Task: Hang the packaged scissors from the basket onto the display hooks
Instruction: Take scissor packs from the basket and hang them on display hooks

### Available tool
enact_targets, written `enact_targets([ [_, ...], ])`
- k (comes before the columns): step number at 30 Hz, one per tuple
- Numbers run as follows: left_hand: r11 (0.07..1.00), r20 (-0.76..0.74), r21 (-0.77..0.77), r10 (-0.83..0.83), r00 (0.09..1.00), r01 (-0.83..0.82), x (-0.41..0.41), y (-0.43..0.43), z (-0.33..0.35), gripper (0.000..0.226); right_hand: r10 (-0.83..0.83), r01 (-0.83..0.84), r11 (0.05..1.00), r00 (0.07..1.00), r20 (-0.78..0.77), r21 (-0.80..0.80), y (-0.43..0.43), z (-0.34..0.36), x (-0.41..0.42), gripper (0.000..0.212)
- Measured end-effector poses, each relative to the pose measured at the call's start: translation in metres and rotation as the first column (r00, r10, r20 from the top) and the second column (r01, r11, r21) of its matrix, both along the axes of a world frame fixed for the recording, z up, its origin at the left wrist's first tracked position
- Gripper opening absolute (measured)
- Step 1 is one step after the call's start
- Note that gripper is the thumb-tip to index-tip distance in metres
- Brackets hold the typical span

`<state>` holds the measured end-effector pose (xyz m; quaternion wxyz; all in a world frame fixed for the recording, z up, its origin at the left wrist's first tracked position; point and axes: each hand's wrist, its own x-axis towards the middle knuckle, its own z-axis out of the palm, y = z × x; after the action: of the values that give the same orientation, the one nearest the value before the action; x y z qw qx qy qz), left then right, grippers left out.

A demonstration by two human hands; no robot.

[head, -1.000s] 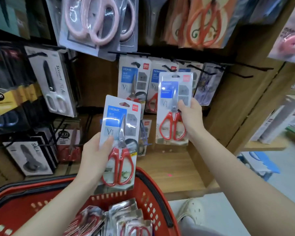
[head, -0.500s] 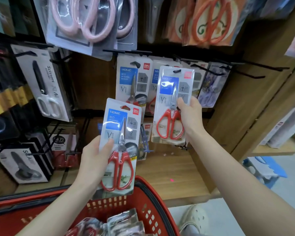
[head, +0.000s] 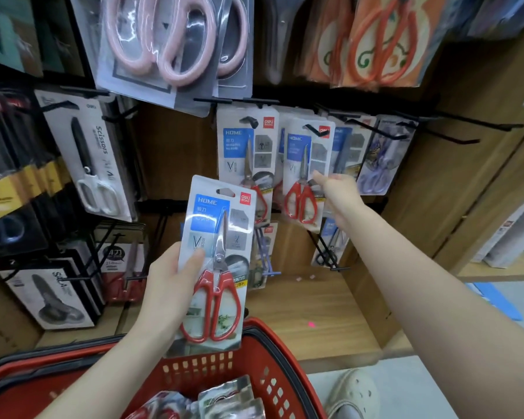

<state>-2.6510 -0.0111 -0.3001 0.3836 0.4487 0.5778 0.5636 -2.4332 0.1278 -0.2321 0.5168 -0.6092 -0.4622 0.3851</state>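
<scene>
The left hand [head: 170, 285] grips a clear-fronted white card pack of red-handled scissors [head: 215, 261] by its left edge, thumb across the front, holding it upright above the far rim of the red plastic basket [head: 285, 376]. More such packs [head: 230, 400] lie inside the basket. A second identical pack [head: 307, 176] hangs from a black wire hook [head: 313, 130]. The right hand [head: 341, 193] reaches its right edge with blurred fingers, so I cannot tell whether it grips
</scene>
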Motion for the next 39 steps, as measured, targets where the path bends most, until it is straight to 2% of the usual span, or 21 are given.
enact_targets([
  [3,0.999,0.004,0.009,-0.032,0.999,0.032,-0.004,-0.004,0.003,0.016,-0.016,0.013,0.999,0.996,0.088,0.032,-0.011,-0.003,0.003,0.046],
  [6,0.999,0.007,0.013,-0.037,0.999,0.037,-0.008,-0.011,0.005,0.016,-0.06,0.056,0.998,0.979,0.195,0.029,-0.021,0.0,0.008,0.047],
  [10,0.999,0.023,0.025,-0.04,0.999,0.039,-0.01,-0.019,0.008,0.017,-0.095,0.059,0.99,0.948,0.303,0.125,-0.046,0.002,-0.001,0.031],
  [11,0.998,0.031,0.035,-0.044,0.999,0.043,-0.009,-0.02,0.01,0.017,-0.05,0.0,0.989,0.942,0.331,0.15,-0.057,-0.001,-0.01,0.025],
  [13,0.996,0.043,0.067,-0.057,0.997,0.054,-0.006,-0.022,0.013,0.017,0.155,-0.201,0.974,0.928,0.339,0.106,-0.083,-0.008,-0.032,0.021],
  [15,0.991,0.048,0.107,-0.092,0.995,0.086,-0.001,-0.025,0.016,0.016,0.356,-0.375,0.925,0.911,0.208,0.058,-0.107,-0.013,-0.054,0.029],
  [17,0.981,0.047,0.147,-0.134,0.99,0.126,0.004,-0.029,0.017,0.015,0.401,-0.408,0.909,0.911,0.093,0.08,-0.121,-0.013,-0.064,0.029],
  [20,0.973,0.026,0.177,-0.155,0.988,0.148,0.005,-0.03,0.016,0.008,0.358,-0.351,0.93,0.932,-0.052,0.108,-0.129,-0.008,-0.064,0.024],
  [22,0.966,-0.025,0.203,-0.156,0.987,0.158,0.005,-0.025,0.019,0.007,0.296,-0.284,0.948,0.952,-0.07,0.145,-0.126,-0.006,-0.058,0.021],
  [26,0.944,-0.122,0.277,-0.149,0.981,0.178,-0.003,0.002,0.033,0.013,0.144,-0.136,0.965,0.989,-0.017,0.226,-0.111,0.007,-0.042,0.019],
  [30,0.954,-0.283,0.237,-0.114,0.952,0.185,-0.014,0.055,0.05,0.034,0.104,-0.127,0.953,0.99,0.097,0.273,-0.095,0.021,-0.041,0.017],
  [35,0.971,-0.32,0.182,-0.092,0.943,0.157,-0.015,0.117,0.055,0.048,0.085,-0.128,0.937,0.986,0.141,0.325,-0.075,0.03,-0.058,0.021],
  [39,0.98,-0.333,0.155,-0.07,0.94,0.127,-0.013,0.146,0.053,0.04,0.045,-0.099,0.943,0.984,0.173,0.318,-0.054,0.031,-0.067,0.029],
])
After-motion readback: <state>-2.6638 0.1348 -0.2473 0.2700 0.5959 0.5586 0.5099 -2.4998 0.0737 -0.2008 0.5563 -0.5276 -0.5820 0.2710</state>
